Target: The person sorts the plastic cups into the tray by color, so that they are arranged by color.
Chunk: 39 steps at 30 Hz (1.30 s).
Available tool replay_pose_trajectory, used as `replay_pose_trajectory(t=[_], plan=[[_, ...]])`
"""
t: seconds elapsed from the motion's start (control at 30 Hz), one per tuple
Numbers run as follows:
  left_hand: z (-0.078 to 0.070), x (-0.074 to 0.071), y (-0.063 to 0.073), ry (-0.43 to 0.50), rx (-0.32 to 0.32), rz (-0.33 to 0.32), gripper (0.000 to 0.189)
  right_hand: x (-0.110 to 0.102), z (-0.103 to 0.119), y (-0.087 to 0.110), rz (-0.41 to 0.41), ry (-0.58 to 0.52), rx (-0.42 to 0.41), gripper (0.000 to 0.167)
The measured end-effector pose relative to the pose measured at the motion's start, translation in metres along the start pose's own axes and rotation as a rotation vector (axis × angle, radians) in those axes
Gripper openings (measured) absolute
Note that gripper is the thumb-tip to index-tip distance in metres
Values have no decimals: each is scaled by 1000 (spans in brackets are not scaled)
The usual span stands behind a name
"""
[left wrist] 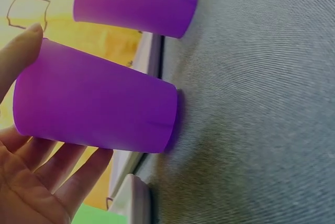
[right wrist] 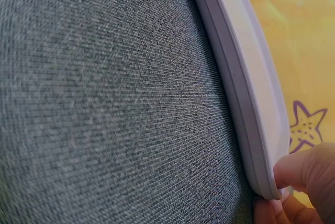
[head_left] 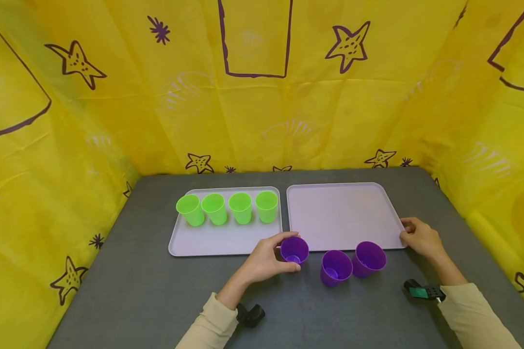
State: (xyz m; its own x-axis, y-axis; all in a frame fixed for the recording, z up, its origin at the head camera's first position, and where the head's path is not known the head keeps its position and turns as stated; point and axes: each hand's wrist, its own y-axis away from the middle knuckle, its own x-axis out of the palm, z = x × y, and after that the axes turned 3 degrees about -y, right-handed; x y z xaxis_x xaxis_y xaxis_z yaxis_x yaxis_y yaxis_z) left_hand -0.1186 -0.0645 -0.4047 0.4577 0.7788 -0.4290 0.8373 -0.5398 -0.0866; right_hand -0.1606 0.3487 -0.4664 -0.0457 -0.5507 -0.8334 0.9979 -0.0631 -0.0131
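Note:
My left hand holds a purple cup, its thumb on the near side and fingers around the far side. In the left wrist view the cup is upright, its base close over the grey cloth. At the far right my right hand pinches the near right corner of a pale lilac tray. The right wrist view shows the thumb on the rim and fingers below it. Two more purple cups, one nearer and one further right, stand before this tray.
A second pale tray lies to the left, with several green cups in a row along its far part. Grey cloth covers the table. Yellow patterned curtains close off the back and sides.

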Motion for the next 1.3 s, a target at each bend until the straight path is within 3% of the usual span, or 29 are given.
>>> replay_pose_trajectory(t=[0.1,0.33,0.83,1.1,1.3], plan=[[0,-2,-2,-9,-3,4,65,0,0,0,4,1,-2,41],[23,1,-16,-19,-15,-18,68,-1,1,1,13,-1,5,42],[12,0,-51,-136,3,-99,69,0,2,2,-8,6,-4,41],[13,3,-73,-69,-39,-137,71,1,0,1,0,11,11,41],[16,6,-88,-97,-55,-198,71,1,-1,1,0,10,12,41]])
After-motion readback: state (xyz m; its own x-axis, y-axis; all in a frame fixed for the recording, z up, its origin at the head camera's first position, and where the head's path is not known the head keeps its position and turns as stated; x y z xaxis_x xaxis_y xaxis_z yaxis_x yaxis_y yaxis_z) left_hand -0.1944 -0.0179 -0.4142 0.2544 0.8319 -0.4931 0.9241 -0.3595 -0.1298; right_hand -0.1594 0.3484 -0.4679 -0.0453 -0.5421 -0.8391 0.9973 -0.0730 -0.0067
